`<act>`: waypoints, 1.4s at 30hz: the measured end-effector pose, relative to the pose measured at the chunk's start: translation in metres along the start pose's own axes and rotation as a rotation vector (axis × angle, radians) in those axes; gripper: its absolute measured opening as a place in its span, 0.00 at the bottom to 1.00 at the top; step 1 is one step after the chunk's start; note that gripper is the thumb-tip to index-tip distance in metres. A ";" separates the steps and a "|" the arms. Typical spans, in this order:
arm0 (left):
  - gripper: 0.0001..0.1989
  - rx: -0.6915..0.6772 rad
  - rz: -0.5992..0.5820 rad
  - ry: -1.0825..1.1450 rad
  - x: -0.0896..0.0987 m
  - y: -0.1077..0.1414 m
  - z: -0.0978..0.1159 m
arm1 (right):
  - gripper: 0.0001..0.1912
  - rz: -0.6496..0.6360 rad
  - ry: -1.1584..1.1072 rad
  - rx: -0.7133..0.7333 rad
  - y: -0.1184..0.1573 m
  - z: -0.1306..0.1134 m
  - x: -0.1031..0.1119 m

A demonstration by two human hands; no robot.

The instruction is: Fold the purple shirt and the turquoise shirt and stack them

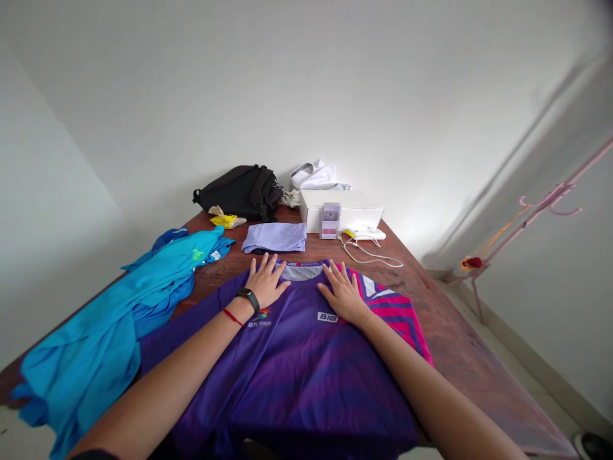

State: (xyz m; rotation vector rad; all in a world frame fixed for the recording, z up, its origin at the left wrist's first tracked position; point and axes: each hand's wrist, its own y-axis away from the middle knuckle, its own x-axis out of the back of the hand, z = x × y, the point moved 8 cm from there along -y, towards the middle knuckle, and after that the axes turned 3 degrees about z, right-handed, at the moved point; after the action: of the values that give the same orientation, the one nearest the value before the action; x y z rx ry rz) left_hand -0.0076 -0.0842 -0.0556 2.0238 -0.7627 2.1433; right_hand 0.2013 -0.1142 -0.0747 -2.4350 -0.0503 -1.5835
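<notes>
A purple T-shirt point(306, 370) lies spread front side up on the wooden table, its collar at the far side and its pink-striped sleeve to the right. My left hand point(266, 281) rests flat on the shirt just left of the collar, fingers apart, with a black band on the wrist. To the right of the collar, my right hand point(343, 295) lies on the fabric with fingers spread, above the "BIG" print. Both hands touch the shirt and neither grips it. The shirt's lower edge reaches the near edge of the table.
Blue clothes point(110, 313) lie heaped along the left side of the table point(460, 358). Beyond the collar are a folded lavender cloth point(275, 237), a white box point(354, 207), a white cable point(371, 259) and a black backpack point(239, 191). A pink rack point(522, 220) stands at right.
</notes>
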 end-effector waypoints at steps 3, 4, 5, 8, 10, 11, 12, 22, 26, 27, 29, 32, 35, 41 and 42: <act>0.31 -0.189 0.033 0.095 0.023 0.010 0.023 | 0.32 -0.004 -0.136 0.144 0.006 -0.019 0.010; 0.33 -0.263 0.021 0.146 0.029 0.014 0.032 | 0.32 -0.026 -0.181 0.214 0.010 -0.028 0.012; 0.34 -0.339 0.005 0.200 0.033 0.019 0.042 | 0.33 -0.053 -0.218 0.287 0.015 -0.038 0.013; 0.38 -0.548 -0.018 0.349 0.040 0.032 0.068 | 0.40 -0.114 -0.272 0.457 0.029 -0.061 0.013; 0.38 -0.641 -0.003 0.423 0.039 0.040 0.081 | 0.45 -0.125 -0.293 0.513 0.034 -0.069 0.011; 0.38 -0.681 0.003 0.453 0.038 0.043 0.087 | 0.46 -0.122 -0.309 0.531 0.036 -0.071 0.010; 0.39 -0.715 0.006 0.479 0.036 0.046 0.092 | 0.47 -0.116 -0.328 0.545 0.037 -0.072 0.010; 0.42 -0.742 -0.042 0.644 0.029 0.057 0.108 | 0.35 -0.193 -0.506 0.549 0.042 -0.083 0.013; 0.43 -0.706 -0.106 0.679 0.024 0.056 0.107 | 0.31 -0.243 -0.527 0.521 0.042 -0.084 0.010; 0.44 -0.700 -0.114 0.685 0.023 0.056 0.107 | 0.31 -0.249 -0.533 0.514 0.042 -0.084 0.009; 0.44 -0.698 -0.121 0.697 0.020 0.055 0.108 | 0.31 -0.251 -0.546 0.499 0.041 -0.083 0.008; 0.44 -0.711 -0.109 0.713 0.018 0.055 0.109 | 0.30 -0.242 -0.559 0.490 0.041 -0.083 0.008; 0.43 -0.721 -0.096 0.729 0.020 0.055 0.109 | 0.30 -0.229 -0.567 0.494 0.041 -0.083 0.009; 0.42 -0.690 -0.069 0.666 0.020 0.053 0.108 | 0.30 -0.155 -0.519 0.484 0.040 -0.082 0.012; 0.42 -0.682 -0.053 0.645 0.020 0.052 0.108 | 0.31 -0.132 -0.506 0.483 0.039 -0.082 0.014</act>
State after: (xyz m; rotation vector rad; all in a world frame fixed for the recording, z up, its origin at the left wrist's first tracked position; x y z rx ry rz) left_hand 0.0671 -0.1796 -0.0517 0.9397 -1.0899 1.9352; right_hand 0.1396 -0.1714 -0.0377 -2.3878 -0.6133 -0.8220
